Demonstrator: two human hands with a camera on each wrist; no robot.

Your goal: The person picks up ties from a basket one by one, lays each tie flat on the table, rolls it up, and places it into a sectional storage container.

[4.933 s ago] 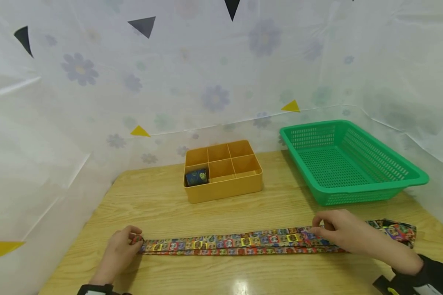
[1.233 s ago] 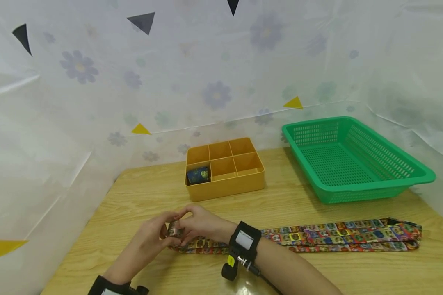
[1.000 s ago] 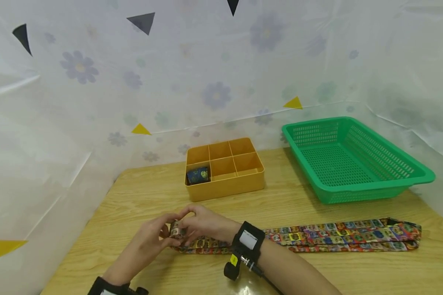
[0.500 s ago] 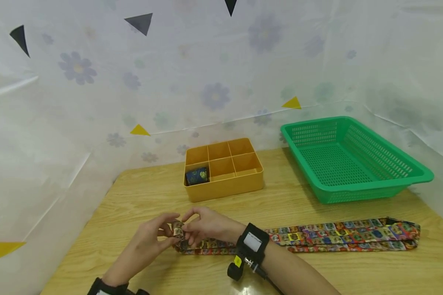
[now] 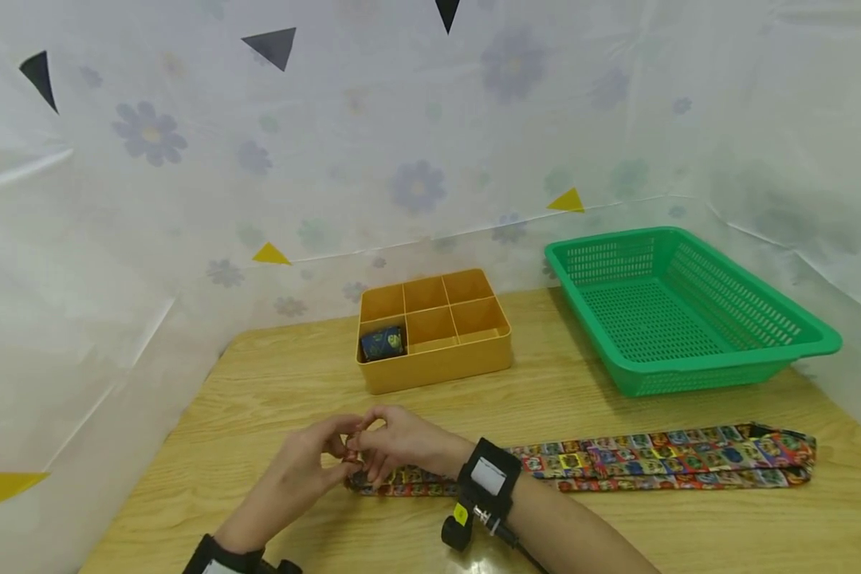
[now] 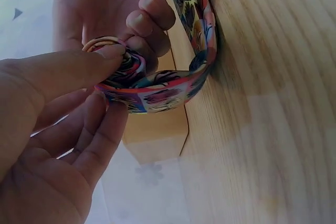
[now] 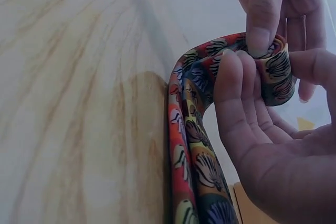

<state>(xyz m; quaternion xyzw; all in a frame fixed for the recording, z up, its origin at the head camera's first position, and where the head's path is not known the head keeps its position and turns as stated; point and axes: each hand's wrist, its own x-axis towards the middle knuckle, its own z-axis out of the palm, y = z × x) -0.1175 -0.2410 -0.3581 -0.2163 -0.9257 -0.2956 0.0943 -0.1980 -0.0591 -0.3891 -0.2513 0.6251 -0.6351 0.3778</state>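
Just above the wooden table (image 5: 617,526), the rolled end of a patterned necktie (image 5: 660,461) is pinched between the left hand (image 5: 297,470) and the right hand (image 5: 395,442), fingertips of both pressed round the small coil (image 6: 123,72). The rest of the necktie is laid flat along the table's near edge, stretched to the right. Behind, a yellow divided box (image 5: 438,363) with a dark roll (image 5: 382,343) in its front left compartment and a green basket (image 5: 746,375) are seen
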